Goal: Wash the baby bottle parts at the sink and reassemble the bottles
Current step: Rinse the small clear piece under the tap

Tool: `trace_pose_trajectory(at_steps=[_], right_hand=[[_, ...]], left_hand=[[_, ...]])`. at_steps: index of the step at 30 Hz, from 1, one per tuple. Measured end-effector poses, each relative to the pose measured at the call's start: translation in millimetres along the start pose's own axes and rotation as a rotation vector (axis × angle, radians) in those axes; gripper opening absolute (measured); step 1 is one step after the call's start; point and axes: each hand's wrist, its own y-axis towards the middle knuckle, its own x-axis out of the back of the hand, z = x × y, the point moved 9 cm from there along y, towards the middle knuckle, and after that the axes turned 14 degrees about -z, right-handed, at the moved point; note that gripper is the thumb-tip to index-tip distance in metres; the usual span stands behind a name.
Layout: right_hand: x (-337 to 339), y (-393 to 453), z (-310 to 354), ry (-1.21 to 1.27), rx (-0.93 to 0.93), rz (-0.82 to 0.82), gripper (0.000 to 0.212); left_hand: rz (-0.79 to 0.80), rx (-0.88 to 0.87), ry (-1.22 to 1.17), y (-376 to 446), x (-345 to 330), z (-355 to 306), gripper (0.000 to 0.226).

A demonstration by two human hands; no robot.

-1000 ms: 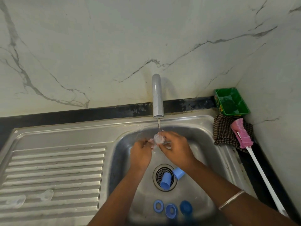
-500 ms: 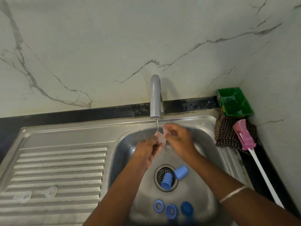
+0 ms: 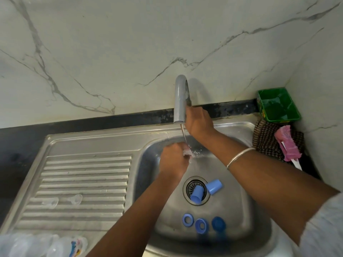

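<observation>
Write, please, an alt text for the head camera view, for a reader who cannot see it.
A person's left hand holds a small clear bottle part under the running tap while the right hand reaches behind the spout. In the steel sink lie two blue caps and three blue rings; two clear teats rest on the drainboard.

basin centre (image 3: 213, 164): open | drain (image 3: 196, 190): two caps (image 3: 197, 193) block
</observation>
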Motion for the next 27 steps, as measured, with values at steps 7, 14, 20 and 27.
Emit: trace_pose_trajectory(at_steps=[7,14,20,27], right_hand=[[9.7,-14.6,-12.7,0.182,-0.052,-0.104,0.027],[-25.5,-143.1,-45.9,0.718,-0.477,0.239,0.015],[-14.5,-207.3,-39.1,0.668,-0.328,0.482,0.013],[-0.2,-230.0,-20.9,0.539,-0.209,0.521,0.031]], left_hand=[[0.001,-0.162,0.136,-24.5,7.1,-9.3,0.02],[0.052,0.129,-0.065,-61.9,4.2,28.0,0.031],[0.12,0.375,-0.175,-101.8,1.0,52.2,0.019],[0.127,0.38,-0.177,-128.9,7.2,54.1,0.015]])
